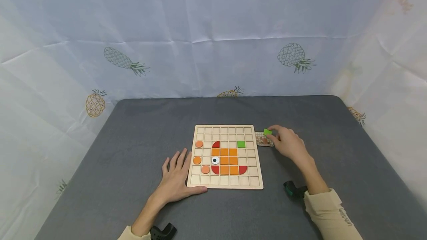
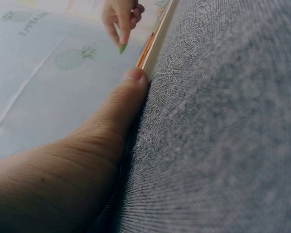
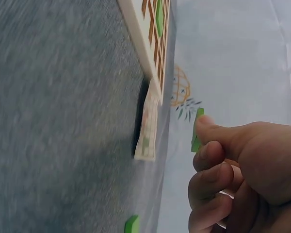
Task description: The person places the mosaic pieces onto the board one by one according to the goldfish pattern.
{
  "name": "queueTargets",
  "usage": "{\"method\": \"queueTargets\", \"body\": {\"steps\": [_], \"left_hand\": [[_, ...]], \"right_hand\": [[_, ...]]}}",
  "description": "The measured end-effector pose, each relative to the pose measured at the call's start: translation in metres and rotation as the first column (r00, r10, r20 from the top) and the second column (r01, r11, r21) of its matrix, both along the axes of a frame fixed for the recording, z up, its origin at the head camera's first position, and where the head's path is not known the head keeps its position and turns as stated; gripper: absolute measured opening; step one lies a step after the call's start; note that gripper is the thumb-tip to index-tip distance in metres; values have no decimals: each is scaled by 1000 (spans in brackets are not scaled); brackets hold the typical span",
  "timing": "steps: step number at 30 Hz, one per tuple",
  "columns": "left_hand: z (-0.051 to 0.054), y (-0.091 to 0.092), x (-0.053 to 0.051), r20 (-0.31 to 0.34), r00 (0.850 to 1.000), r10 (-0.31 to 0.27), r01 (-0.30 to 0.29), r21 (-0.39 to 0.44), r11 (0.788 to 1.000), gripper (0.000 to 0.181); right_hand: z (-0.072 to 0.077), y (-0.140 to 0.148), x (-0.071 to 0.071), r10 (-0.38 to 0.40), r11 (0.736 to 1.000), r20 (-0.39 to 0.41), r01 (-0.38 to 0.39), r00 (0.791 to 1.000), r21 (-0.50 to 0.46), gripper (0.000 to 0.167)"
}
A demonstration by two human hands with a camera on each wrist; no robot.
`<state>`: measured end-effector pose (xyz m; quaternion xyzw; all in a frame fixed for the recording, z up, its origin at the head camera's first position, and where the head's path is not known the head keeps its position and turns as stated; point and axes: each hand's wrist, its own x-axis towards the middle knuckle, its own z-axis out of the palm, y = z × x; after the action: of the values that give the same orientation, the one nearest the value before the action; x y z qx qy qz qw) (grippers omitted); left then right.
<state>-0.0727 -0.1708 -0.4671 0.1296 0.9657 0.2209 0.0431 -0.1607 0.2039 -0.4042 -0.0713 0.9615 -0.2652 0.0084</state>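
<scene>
A wooden grid board (image 1: 249, 183) lies flat on the grey table. Several orange squares (image 1: 224, 160), red rounded pieces (image 1: 243, 170), a white eye piece (image 1: 215, 160), orange discs (image 1: 197, 160) and a green square (image 1: 241, 144) sit in its cells. My left hand (image 1: 176, 180) rests spread at the board's lower left corner, thumb against the near edge. Between thumb and index finger, my right hand (image 1: 289, 143) pinches another green square (image 3: 197, 131), raised over a small patterned card (image 1: 264, 140). That card lies against the board's right edge, partly covered by the green square and fingers.
Another green piece (image 3: 132, 224) lies on the table, seen only in the right wrist view. Dark straps with devices (image 1: 293, 189) are on both wrists. A pale cloth with pineapple prints (image 1: 200, 66) hangs behind the grey table (image 1: 153, 121).
</scene>
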Motion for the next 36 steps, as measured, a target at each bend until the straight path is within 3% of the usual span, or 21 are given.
{"method": "queueTargets", "body": {"steps": [6,12,21,36], "left_hand": [[-1,0,0,-30,1000,-6,6,4,1000,125],[2,0,1,-11,1000,-14,14,-9,1000,124],[3,-2,0,-9,1000,-25,25,6,1000,123],[1,-3,-1,-17,999,-38,38,-2,999,124]], "right_hand": [[1,-12,1,4,1000,-14,-4,1000,-12,38],[2,-23,2,5,1000,-2,-5,1000,-16,38],[-6,-35,1,79,997,-50,-80,996,-21,36],[-12,-58,-8,96,995,5,-96,995,34,36]]}}
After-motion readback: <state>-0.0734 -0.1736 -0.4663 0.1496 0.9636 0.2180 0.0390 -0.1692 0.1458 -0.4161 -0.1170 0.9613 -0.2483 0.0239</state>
